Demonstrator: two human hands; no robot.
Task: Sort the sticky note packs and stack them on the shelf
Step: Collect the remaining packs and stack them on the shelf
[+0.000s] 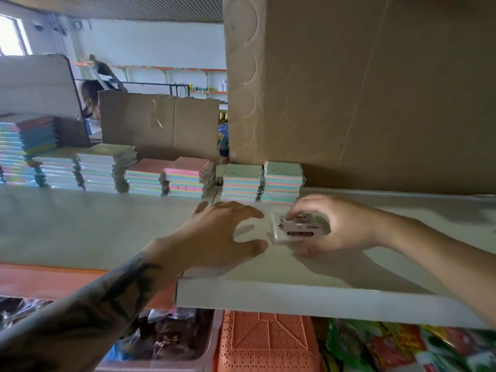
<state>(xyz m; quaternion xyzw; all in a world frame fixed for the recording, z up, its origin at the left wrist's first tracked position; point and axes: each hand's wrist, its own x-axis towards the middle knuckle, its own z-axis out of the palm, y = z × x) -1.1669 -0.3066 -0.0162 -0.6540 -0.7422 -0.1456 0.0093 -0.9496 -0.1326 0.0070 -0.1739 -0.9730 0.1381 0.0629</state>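
A wrapped sticky note pack (296, 230) with a black-and-white label lies on the pale shelf (94, 226), gripped by my right hand (335, 224). My left hand (222, 234) hovers just left of the pack with fingers spread, its fingertips close to the pack's left edge. Behind my hands, at the back of the shelf, stand rows of stacked pastel packs: two green-topped stacks (261, 182), two pink-topped stacks (171, 178), and taller pale stacks (88, 167) further left.
A large cardboard box (362, 89) rises at the back right of the shelf, and a lower box (158, 122) stands behind the stacks. Below the shelf's front edge sit an orange perforated basket (265, 345) and bagged goods. A person is partly visible far back left.
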